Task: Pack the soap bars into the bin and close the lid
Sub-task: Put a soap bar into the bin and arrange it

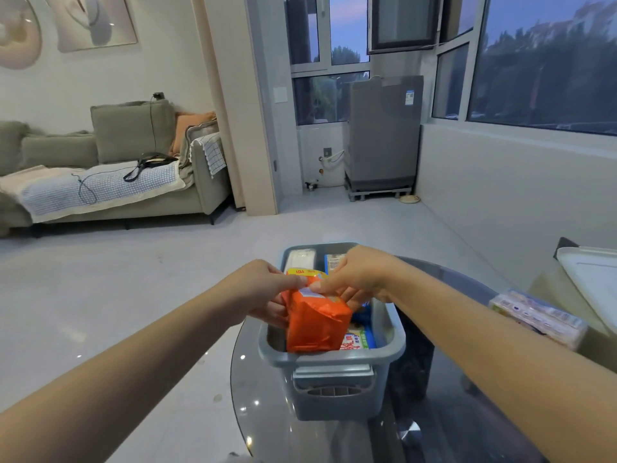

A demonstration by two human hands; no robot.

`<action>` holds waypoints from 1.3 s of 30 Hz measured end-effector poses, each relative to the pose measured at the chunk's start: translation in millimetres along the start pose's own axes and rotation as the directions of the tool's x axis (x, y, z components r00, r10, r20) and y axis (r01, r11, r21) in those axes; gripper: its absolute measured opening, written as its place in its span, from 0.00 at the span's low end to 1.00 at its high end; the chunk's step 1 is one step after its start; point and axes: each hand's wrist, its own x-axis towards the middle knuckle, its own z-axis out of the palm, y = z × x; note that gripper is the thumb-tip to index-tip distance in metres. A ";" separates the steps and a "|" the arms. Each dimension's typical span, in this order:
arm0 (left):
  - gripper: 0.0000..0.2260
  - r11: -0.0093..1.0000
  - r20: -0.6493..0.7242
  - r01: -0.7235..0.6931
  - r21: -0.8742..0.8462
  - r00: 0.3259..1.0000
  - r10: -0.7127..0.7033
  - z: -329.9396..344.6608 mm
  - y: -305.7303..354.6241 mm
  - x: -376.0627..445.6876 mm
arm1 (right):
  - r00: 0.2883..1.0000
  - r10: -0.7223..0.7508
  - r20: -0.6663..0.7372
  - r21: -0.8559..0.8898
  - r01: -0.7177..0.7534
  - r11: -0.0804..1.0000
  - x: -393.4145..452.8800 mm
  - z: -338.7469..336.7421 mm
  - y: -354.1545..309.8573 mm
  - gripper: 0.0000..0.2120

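Grey plastic bin (pixel 332 362) stands on a round glass table (pixel 334 439), near handle toward the camera, top open.

Left hand (pixel 263 292): fingers closed on the left edge of an orange-wrapped soap bar (pixel 317 324), thumb on the upper end. Right hand (pixel 359 279): thumb and fingers pinch the same bar at its top right corner. Both hands grip it at once. The bar stands on end, tilted slightly, its lower part inside the bin against the near-left wall, its upper part above the rim.

Other contents of the bin: a blue-and-white soap pack (pixel 359 339) just right of the orange bar, touching it; a yellow-edged pack (pixel 302 272) behind the hands; a white wrapped bar (pixel 300 259) and a blue-edged pack (pixel 334 262) at the far end. How the packs are stacked under the hands cannot be told, since the hands cover the middle.

On the table to the right, apart from the bin: a clear-wrapped multipack of pale bars (pixel 537 317), blurred, labels unreadable. Beyond it, at the frame edge, a white flat panel with a raised rim (pixel 591 279), possibly the lid.
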 end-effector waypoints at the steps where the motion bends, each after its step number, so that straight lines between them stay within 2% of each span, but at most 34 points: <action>1: 0.18 0.998 0.006 0.020 0.052 1.000 -0.020 -2.6 -1.4 1.8 | 1.000 0.009 -0.006 -0.018 -0.010 1.000 3.4 5.3 0.0 0.17; 4: 0.17 0.981 0.003 -0.002 0.194 1.000 0.001 -5.3 -9.6 5.9 | 0.998 0.012 -0.062 -0.081 -0.017 0.997 11.8 24.8 6.8 0.16; 8: 0.19 0.967 -0.030 -0.115 0.228 0.992 0.125 -0.4 -25.0 11.9 | 0.998 0.016 -0.062 -0.081 -0.021 0.997 16.2 36.3 26.4 0.25; 11: 0.22 0.988 -0.031 -0.094 0.119 0.995 0.099 4.4 -33.0 14.8 | 0.999 0.046 -0.019 -0.039 -0.047 0.998 18.5 37.1 33.8 0.27; 14: 0.20 0.998 -0.001 -0.051 0.029 0.999 0.051 6.5 -41.1 16.0 | 0.997 0.077 -0.001 -0.025 -0.077 0.997 22.2 36.7 35.0 0.28; 18: 0.36 0.983 0.071 0.059 -0.173 0.996 -0.047 8.9 -50.1 14.9 | 0.988 0.131 0.082 -0.034 -0.129 0.991 23.6 39.8 33.5 0.26; 20: 0.39 0.978 0.079 0.062 -0.199 0.996 -0.048 13.5 -55.3 13.5 | 0.986 0.132 0.105 -0.080 -0.124 0.989 25.4 46.4 32.6 0.25; 22: 0.34 0.981 0.072 0.044 -0.187 0.997 -0.031 19.1 -59.1 11.5 | 0.982 0.144 0.123 -0.144 -0.126 0.981 28.3 52.9 31.2 0.25; 25: 0.25 0.975 0.070 0.090 -0.201 0.995 -0.077 22.3 -59.7 10.8 | 0.972 0.187 0.141 -0.178 -0.161 0.971 30.1 54.9 30.3 0.25; 27: 0.23 0.964 0.072 0.125 -0.234 0.991 -0.111 23.2 -60.0 12.0 | 0.969 0.197 0.150 -0.119 -0.180 0.976 29.7 52.3 32.2 0.24; 30: 0.23 0.961 0.038 0.137 -0.239 0.991 -0.131 24.6 -61.8 15.6 | 0.948 0.235 0.215 0.066 -0.254 0.965 27.8 48.9 36.0 0.22; 33: 0.23 0.971 0.012 0.125 -0.202 0.992 -0.125 25.9 -61.0 15.4 | 0.948 0.239 0.211 0.055 -0.255 0.965 25.3 47.9 34.8 0.21; 36: 0.24 0.987 -0.048 0.069 -0.145 0.996 -0.077 28.9 -60.3 14.9 | 0.955 0.211 0.207 0.063 -0.228 0.972 18.9 45.6 33.2 0.22; 39: 0.25 0.997 -0.210 -0.083 0.007 0.974 0.083 34.2 -52.6 7.5 | 0.989 0.087 0.117 0.095 -0.098 0.991 7.6 40.3 37.1 0.23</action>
